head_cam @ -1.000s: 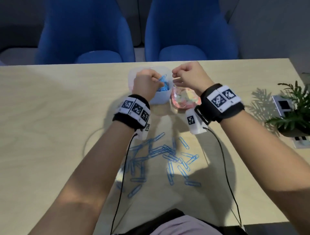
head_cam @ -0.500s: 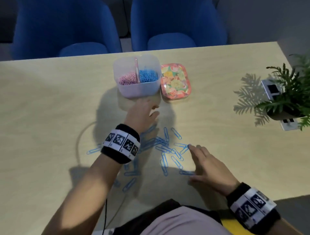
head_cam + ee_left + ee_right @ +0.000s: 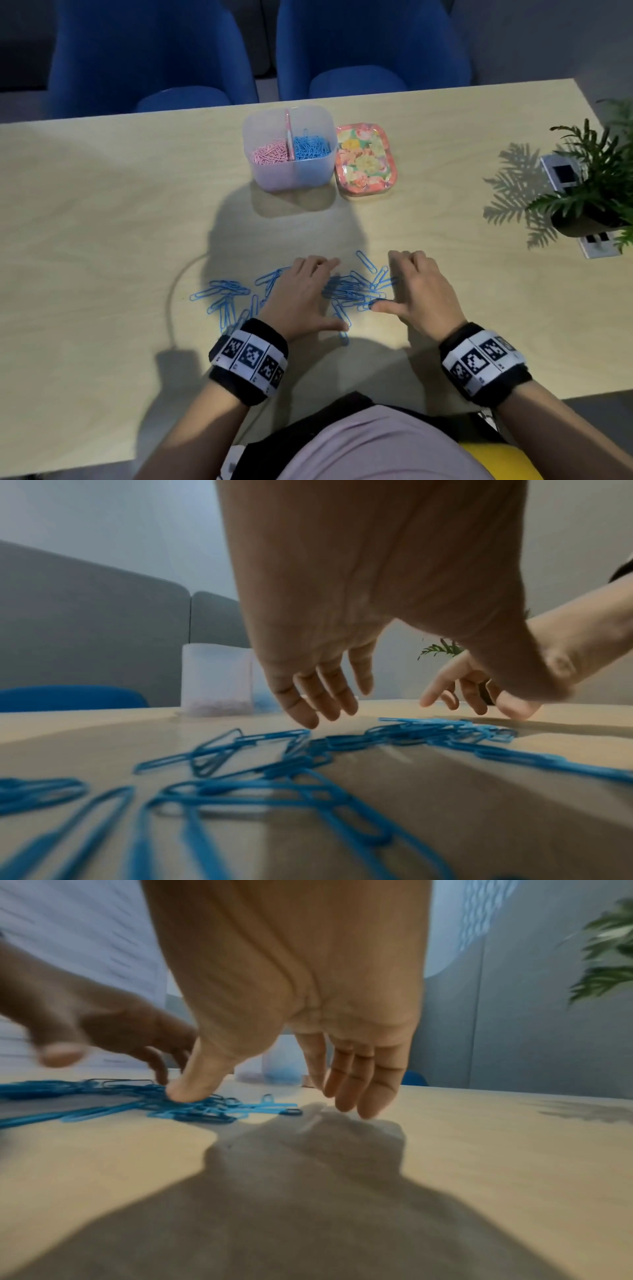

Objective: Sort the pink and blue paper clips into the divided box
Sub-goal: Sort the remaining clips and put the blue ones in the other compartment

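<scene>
Several blue paper clips lie heaped on the table between my two hands, with more scattered at the left. My left hand lies spread over the clips, fingers straight, holding nothing. Opposite it, my right hand is spread too, and its thumb presses on the heap's near edge. At the far middle stands the translucent divided box, with pink clips in its left half and blue clips in its right half.
A floral lid or tray lies right of the box. At the table's right edge stand a potted plant and a socket plate. Two blue chairs face the far side. A thin cable runs across the table at the left.
Both hands came back from the box to the loose clips. Since half a second ago they have closed in from either side, and the clips between them are bunched into a tighter heap.
</scene>
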Available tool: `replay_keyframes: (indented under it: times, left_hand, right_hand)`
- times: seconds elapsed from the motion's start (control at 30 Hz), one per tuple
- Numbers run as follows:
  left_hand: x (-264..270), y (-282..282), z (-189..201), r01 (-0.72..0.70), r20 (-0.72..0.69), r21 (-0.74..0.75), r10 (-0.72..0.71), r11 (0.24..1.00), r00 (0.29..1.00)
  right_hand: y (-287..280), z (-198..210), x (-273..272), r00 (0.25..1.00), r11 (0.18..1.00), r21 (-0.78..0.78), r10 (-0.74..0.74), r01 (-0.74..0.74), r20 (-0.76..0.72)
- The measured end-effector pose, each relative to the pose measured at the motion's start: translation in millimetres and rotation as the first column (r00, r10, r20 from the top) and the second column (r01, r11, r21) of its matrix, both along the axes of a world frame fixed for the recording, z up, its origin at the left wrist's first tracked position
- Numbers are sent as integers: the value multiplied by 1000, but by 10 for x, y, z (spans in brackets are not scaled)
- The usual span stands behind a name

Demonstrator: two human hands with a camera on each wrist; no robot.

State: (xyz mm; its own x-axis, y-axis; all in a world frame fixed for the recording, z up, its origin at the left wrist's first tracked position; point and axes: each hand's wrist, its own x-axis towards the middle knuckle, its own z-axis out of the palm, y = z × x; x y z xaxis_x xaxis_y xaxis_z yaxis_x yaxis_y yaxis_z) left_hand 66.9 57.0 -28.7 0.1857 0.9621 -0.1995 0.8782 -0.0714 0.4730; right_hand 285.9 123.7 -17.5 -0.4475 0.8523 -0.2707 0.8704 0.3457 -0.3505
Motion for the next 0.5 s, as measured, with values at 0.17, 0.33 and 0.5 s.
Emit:
replay_keyframes:
  times: [0.17, 0.33, 0.5]
  left_hand:
    - [49, -87, -28, 21, -226, -75, -37, 997, 973]
    - [82, 17, 9, 1, -86, -97, -9, 995, 996]
    - [151, 67, 5, -44, 34, -39, 45, 998, 998]
  right_hand:
    - [-67, -18, -202, 975, 976, -61, 214, -210, 59]
    - [-170, -13, -338, 984, 978, -112, 179, -176, 11]
    - [-137, -24, -434, 993, 986, -115, 114, -117, -33]
